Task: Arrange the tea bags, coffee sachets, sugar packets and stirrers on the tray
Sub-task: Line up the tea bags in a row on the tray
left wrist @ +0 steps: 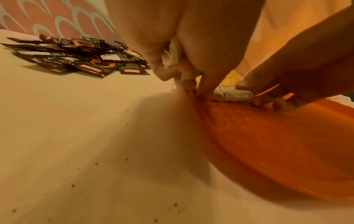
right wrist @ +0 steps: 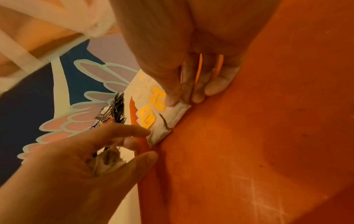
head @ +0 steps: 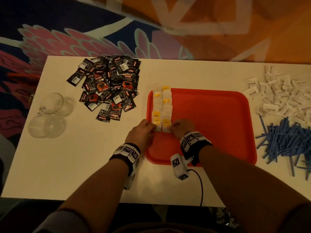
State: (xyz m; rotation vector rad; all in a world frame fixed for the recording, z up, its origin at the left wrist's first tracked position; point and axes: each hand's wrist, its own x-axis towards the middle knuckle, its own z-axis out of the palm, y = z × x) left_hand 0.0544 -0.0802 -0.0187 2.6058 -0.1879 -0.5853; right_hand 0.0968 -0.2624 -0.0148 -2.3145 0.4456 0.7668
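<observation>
Two rows of white tea bags (head: pixel 162 108) with yellow tags lie along the left side of the red tray (head: pixel 210 123). My left hand (head: pixel 152 129) keeps a small bunch of spare tea bags (left wrist: pixel 171 56) curled in its palm, and its index finger touches the nearest bag of the left row (right wrist: pixel 159 130). My right hand (head: pixel 173 126) pinches the nearest bag of the right row (right wrist: pixel 177 111), thumb on top, fingers curled at its edge on the tray (right wrist: pixel 249 136). Black coffee sachets (head: pixel 109 88) are heaped at the back left. White sugar packets (head: pixel 282 96) and blue stirrers (head: pixel 286 142) lie on the right.
Two clear glass cups (head: pixel 50 113) stand at the table's left end. The white table (head: pixel 84 157) has its near edge just behind my forearms. A black cable (head: pixel 201 185) runs from my right wrist over that edge. Patterned carpet lies beyond the far edge.
</observation>
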